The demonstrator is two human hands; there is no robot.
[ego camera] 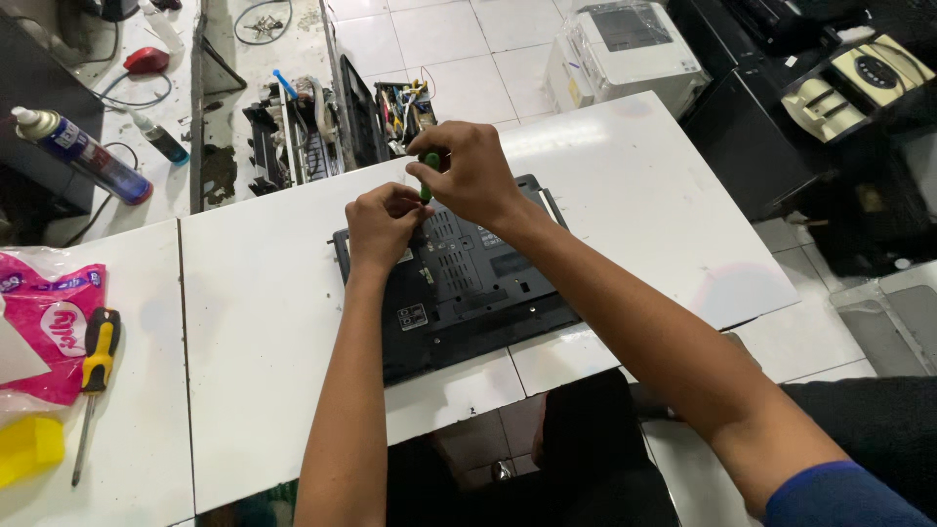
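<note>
So there's one black laptop (459, 283) lying upside down on the white counter (254, 322), bottom panel facing up, sitting a bit skewed near the middle. One green-handled screwdriver (428, 174) stands pretty much upright over the back edge of it. The right hand (473, 176) is wrapped around the top of that handle, wrist bent down, forearm coming in diagonally from the lower right. The left hand (383, 226) is curled just below it, fingertips pinched in around the shaft area right at the laptop's surface, arm running almost straight up from the bottom edge. Both hands are close together, practically touching.

Off to the left on the counter there's a second screwdriver (95, 376), yellow and black handle, lying flat. Next to it, one pink plastic bag (49, 327) and one yellow block thing (27, 451). One spray can (83, 156) with a blue label lies farther back on the left. Behind the counter sits one open toolbox (390, 117) full of small tools, and one boxy printer (630, 54) wrapped in plastic on the floor.
</note>
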